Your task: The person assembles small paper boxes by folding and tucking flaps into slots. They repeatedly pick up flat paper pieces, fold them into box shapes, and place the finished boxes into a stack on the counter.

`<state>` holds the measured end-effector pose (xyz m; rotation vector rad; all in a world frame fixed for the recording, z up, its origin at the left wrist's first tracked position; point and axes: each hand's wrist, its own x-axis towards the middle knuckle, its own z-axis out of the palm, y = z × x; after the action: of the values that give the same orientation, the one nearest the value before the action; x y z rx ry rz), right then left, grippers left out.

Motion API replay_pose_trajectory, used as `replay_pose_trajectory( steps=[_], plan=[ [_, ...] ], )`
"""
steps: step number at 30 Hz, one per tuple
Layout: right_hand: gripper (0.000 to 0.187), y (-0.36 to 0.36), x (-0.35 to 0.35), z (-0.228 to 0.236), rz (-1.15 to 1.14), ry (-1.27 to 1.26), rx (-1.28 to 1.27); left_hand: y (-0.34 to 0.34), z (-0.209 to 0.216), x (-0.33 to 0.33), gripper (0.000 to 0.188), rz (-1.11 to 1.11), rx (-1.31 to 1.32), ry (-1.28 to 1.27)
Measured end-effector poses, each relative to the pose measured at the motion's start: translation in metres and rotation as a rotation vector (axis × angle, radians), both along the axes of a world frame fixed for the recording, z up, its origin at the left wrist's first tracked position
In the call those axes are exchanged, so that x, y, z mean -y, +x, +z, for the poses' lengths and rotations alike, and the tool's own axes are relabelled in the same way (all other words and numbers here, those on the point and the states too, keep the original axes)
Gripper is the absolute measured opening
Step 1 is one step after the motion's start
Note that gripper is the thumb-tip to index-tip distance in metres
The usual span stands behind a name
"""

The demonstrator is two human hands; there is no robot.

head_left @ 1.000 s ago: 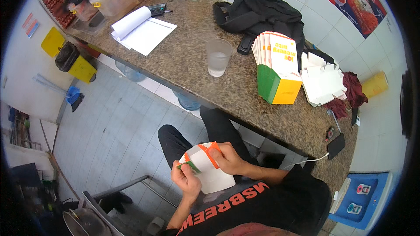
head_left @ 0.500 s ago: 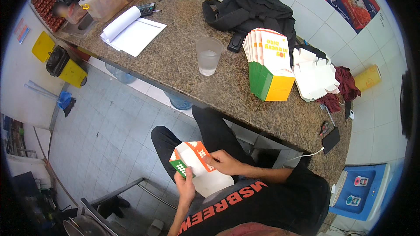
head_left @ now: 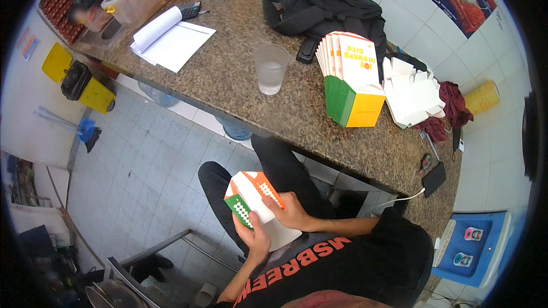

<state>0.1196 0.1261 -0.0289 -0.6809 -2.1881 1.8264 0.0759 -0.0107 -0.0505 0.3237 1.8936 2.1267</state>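
Note:
Above my lap is a partly folded food carton [head_left: 255, 198] with orange and green printed walls and a white inside. One white flap [head_left: 283, 236] hangs toward my shirt. My left hand [head_left: 256, 236] grips the green wall, thumb on the carton's side. On the orange wall, my right hand [head_left: 290, 211] pinches with its thumb up; its other fingers are partly hidden behind the carton. A row of folded green, yellow and white cartons [head_left: 355, 80] stands on the counter ahead. Beside it lie flattened white carton blanks [head_left: 410, 94], stacked.
The granite counter [head_left: 228, 74] bears a plastic cup of clear liquid [head_left: 270, 71], papers [head_left: 177, 43], a black bag [head_left: 331, 11] and a phone [head_left: 432, 179] on a white cable. A metal rail [head_left: 200, 245] is at lower left, a blue water dispenser [head_left: 471, 248] at right.
The carton has turned slightly and come a little right in my hands. My left hand has moved right and up along the green wall; both hands keep their hold.

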Motion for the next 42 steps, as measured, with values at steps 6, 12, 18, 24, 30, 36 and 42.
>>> replay_pose_trajectory(
  steps=[6, 12, 18, 24, 30, 36, 42],
  plan=[
    [0.052, -0.001, -0.012, -0.017, -0.035, -0.083, 0.055, -0.018, 0.017, -0.022, 0.029, -0.029, 0.066, 0.009],
    [0.076, 0.003, -0.079, 0.0, 0.404, -0.964, -0.341, -0.056, 0.067, -0.054, 0.041, -0.168, 0.225, 0.393],
    [0.09, 0.041, -0.099, 0.034, 0.069, -1.06, -0.768, -0.069, 0.128, -0.158, 0.046, -0.415, -0.124, 0.443],
    [0.077, 0.042, -0.127, 0.095, -0.247, -1.124, -1.094, -0.091, 0.192, -0.25, 0.036, -1.156, 0.65, 0.297],
    [0.064, 0.061, -0.16, 0.142, -0.706, -0.794, -1.245, -0.071, 0.196, -0.303, 0.024, -0.833, -0.157, 0.119],
    [0.049, 0.057, -0.202, 0.161, -0.905, 0.793, -0.377, -0.098, 0.124, -0.327, 0.022, -0.525, -1.06, 0.08],
    [0.048, 0.011, -0.21, 0.142, -0.653, 1.142, 0.304, -0.11, 0.094, -0.336, 0.025, -0.638, -0.404, 0.252]
  ],
)
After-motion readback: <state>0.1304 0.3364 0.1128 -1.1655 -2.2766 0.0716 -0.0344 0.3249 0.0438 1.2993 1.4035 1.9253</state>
